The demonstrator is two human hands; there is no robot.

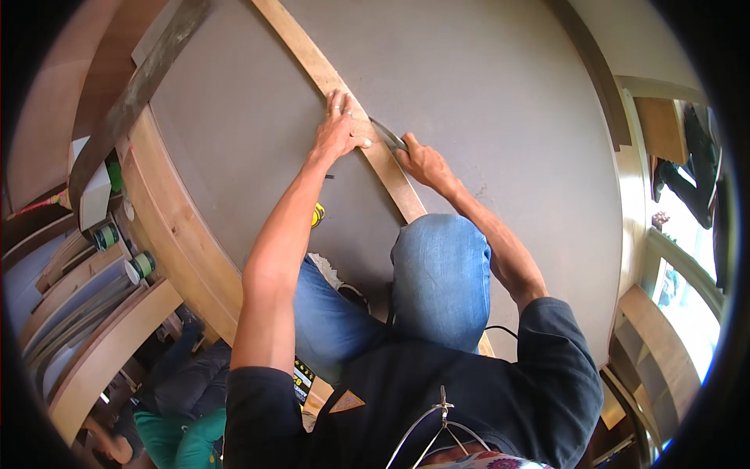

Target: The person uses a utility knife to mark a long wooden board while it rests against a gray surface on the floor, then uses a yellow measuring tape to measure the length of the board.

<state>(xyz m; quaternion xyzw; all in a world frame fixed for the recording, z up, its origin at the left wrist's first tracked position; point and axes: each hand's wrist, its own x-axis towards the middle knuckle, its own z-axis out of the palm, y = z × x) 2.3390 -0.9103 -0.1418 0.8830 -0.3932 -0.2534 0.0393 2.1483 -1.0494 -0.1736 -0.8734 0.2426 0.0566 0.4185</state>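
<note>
A long, pale wooden strip lies slantwise across a large grey-brown panel. My left hand presses down on the strip, fingers stretched out and thumb apart. Close by on the strip's right side, my right hand is closed around a slim grey knife-like tool. The tool's narrow front end points up and left, reaching the strip's right edge. Most of its handle is hidden in my fist. My bent knee, in blue jeans, covers the near end of the strip.
A yellow and black tape measure sits on the panel beside my left forearm. Wooden boards border the panel on the left, where curved pieces and two green-and-white rolls are stacked. Another person in green trousers is at lower left.
</note>
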